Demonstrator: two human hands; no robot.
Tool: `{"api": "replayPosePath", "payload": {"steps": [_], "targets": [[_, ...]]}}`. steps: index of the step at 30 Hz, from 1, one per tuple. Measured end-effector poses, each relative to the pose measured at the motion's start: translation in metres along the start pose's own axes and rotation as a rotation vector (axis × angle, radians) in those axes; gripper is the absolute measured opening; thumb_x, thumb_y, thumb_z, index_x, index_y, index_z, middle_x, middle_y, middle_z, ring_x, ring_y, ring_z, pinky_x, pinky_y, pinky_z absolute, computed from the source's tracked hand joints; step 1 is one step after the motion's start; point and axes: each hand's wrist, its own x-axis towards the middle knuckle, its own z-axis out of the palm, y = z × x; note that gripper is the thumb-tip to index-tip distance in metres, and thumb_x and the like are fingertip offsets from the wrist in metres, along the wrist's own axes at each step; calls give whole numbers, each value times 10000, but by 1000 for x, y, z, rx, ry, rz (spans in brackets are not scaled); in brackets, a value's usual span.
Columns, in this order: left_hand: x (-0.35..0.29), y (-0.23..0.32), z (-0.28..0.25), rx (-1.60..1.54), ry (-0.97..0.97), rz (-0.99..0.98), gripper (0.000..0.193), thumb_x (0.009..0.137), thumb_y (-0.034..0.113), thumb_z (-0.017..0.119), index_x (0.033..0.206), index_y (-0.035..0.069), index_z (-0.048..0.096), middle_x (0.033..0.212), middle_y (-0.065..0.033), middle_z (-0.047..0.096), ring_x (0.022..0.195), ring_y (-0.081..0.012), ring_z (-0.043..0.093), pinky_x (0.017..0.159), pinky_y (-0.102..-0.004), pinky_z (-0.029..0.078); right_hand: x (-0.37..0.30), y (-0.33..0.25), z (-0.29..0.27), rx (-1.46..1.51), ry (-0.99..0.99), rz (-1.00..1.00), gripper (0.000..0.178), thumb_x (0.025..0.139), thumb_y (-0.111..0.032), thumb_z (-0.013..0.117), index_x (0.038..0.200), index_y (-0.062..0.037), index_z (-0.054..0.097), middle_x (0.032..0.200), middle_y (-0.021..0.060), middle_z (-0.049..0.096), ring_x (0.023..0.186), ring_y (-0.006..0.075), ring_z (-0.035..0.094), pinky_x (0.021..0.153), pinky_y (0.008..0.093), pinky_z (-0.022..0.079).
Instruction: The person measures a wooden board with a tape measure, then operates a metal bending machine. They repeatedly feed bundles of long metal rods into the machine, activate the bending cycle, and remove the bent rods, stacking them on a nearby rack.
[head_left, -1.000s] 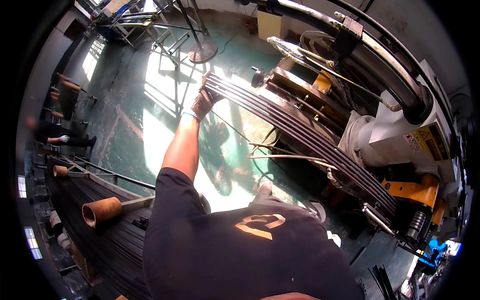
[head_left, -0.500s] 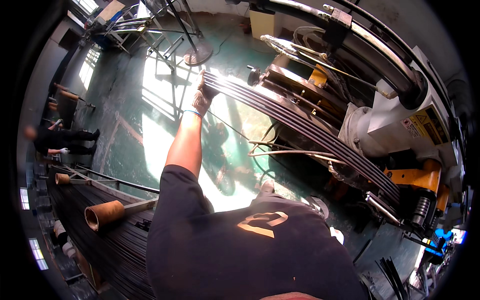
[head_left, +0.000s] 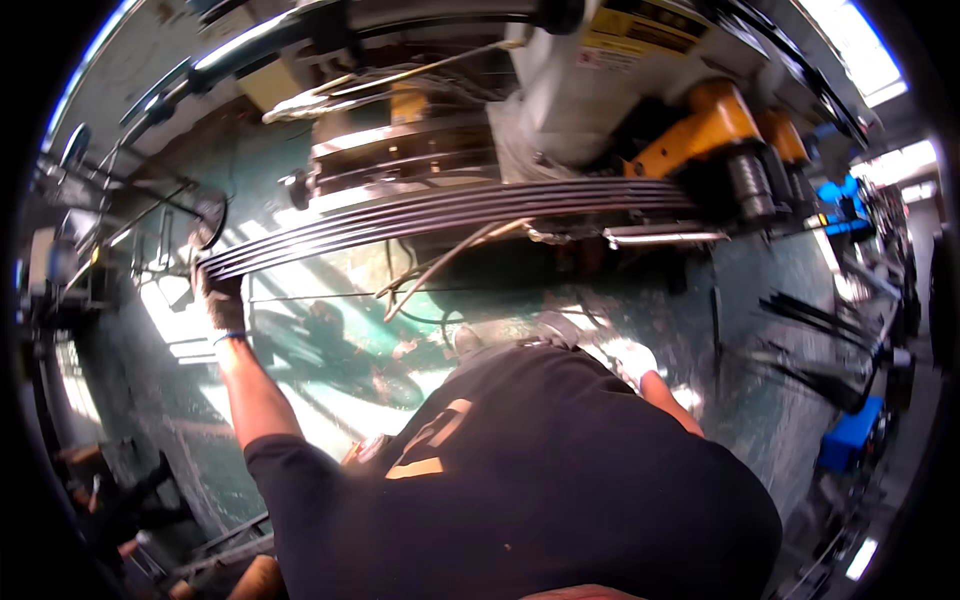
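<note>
Dark rods (head_left: 450,211), likely stiff and heavy, best held by the end, fill your left hand (head_left: 220,300); your right hand (head_left: 637,361) is unclear.

black short-sleeved shirt (head_left: 560,480), tan print (head_left: 428,442); brownish left glove (head_left: 220,303), blue cuff edge (head_left: 229,337); whitish right glove (head_left: 636,362).

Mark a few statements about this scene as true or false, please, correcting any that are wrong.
1. The left hand grips the dark rods near their left end. True.
2. The right hand also grips the dark rods. False: the right hand is lower in the picture, apart from them.
3. An orange machine part sits near the rods' right end. True.
4. The left hand is bare. False: it is gloved.
5. The floor is bright red. False: it is green.
</note>
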Motion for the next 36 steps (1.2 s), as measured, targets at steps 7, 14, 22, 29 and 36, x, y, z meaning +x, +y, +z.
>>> {"api": "replayPosePath", "payload": {"steps": [7,14,22,29,36], "targets": [[4,16,-16,25,131,-145,551,1091,479,514,1576,220,476,1564,-71,550,1412,-273,539,1191,-558,417,-64,-81,11,-804,98,-355,393,993,-423,631,1078,-70,780,1075,149,780,1012,327,722,919,400,545],[12,3,8,-79,262,-99,663,1087,535,409,1574,87,439,1602,-227,466,1476,-439,436,1229,-651,346,-82,-113,1,-260,21,-166,460,985,-443,681,1134,-13,747,1065,146,772,955,256,733,851,400,577],[-85,-144,-14,23,592,-425,660,1098,562,422,1525,59,453,1552,-197,521,1370,-441,528,1166,-615,427,-33,-30,-18,-475,119,-234,514,993,-514,594,1019,-40,791,1011,181,774,1008,380,714,894,443,535],[-189,-284,119,-22,340,-788,436,1109,507,451,901,133,535,943,-55,569,867,-267,528,834,-414,475,58,36,-75,-630,-80,-184,492,921,-514,649,1036,-61,806,1091,226,755,1058,433,702,908,504,542],[-251,-402,177,-84,455,-903,243,1078,328,556,1119,89,578,1017,-123,646,888,-276,619,800,-428,525,106,-86,-195,-373,46,-143,464,950,-454,658,1149,-50,766,1117,248,745,1103,442,698,907,504,552]]}}
